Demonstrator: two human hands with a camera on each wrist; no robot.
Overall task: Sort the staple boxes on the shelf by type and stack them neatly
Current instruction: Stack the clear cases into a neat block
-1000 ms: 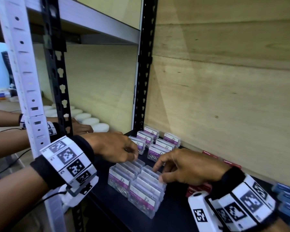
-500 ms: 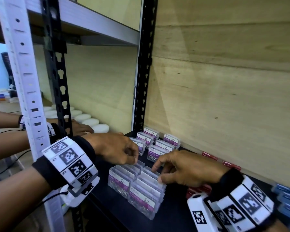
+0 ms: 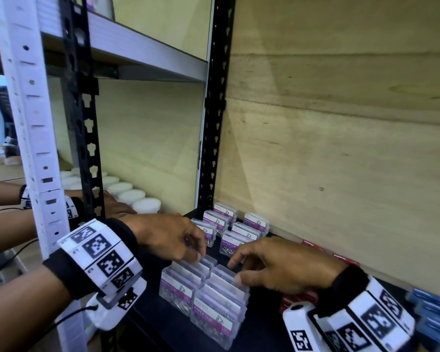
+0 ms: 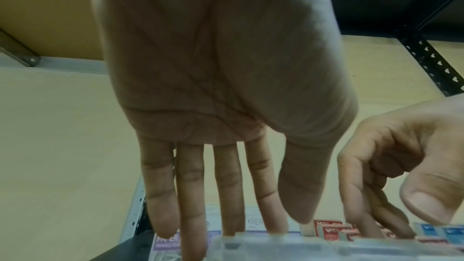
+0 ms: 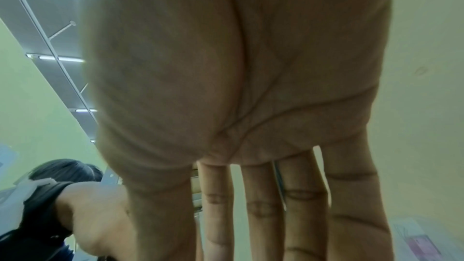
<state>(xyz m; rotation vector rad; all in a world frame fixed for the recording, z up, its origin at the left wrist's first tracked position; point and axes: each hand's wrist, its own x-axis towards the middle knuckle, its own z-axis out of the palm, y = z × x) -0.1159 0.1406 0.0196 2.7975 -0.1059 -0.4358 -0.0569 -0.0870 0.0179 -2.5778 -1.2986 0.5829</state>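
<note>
Little has shifted: left hand (image 3: 168, 240) and right hand (image 3: 282, 268) still rest straight fingers (image 4: 263, 195) on the near clear boxes (image 3: 206, 298) (purple labels) on the shelf (image 3: 259, 334), gripping nothing.

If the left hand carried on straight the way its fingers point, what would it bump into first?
Probably the near clear plastic paper clip boxes with purple labels: the left hand has straight fingers pointing down at their tops, seemingly touching already. Depth is hard to judge.
</note>
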